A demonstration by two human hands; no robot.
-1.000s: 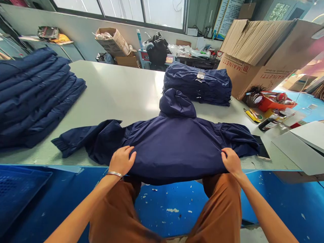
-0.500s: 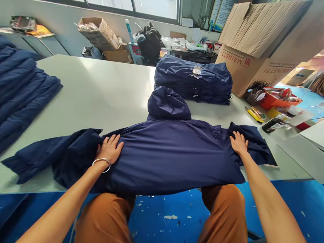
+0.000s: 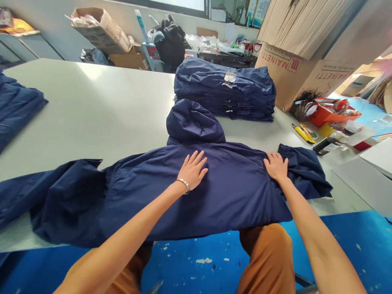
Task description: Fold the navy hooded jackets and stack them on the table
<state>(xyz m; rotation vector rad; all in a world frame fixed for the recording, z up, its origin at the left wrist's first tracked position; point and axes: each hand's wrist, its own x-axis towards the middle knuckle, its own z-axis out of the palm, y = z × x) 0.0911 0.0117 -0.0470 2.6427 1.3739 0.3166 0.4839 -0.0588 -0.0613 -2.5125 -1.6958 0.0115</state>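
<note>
A navy hooded jacket (image 3: 232, 196) lies spread across the near edge of the table, its hood (image 3: 196, 122) pointing away from me and its sleeves out to both sides. My left hand (image 3: 193, 169) is over the middle of the jacket's body, fingers spread, a silver bangle on the wrist. Near the right shoulder seam, my right hand (image 3: 276, 165) rests on the fabric with its fingers stretched out. The left sleeve (image 3: 67, 192) is bunched and runs out of the frame.
Beyond the hood sits a stack of folded navy garments (image 3: 226, 87). More navy garments (image 3: 18, 106) are piled at the left of the pale table (image 3: 107, 102). To the right are a yellow cutter (image 3: 304, 133), a dark bottle (image 3: 329, 143), an orange basket (image 3: 324, 114) and large cartons (image 3: 281, 77).
My left hand has moved right, from the left side of the jacket to its middle. My right hand has shifted slightly inward and away from me. The view has turned a little right.
</note>
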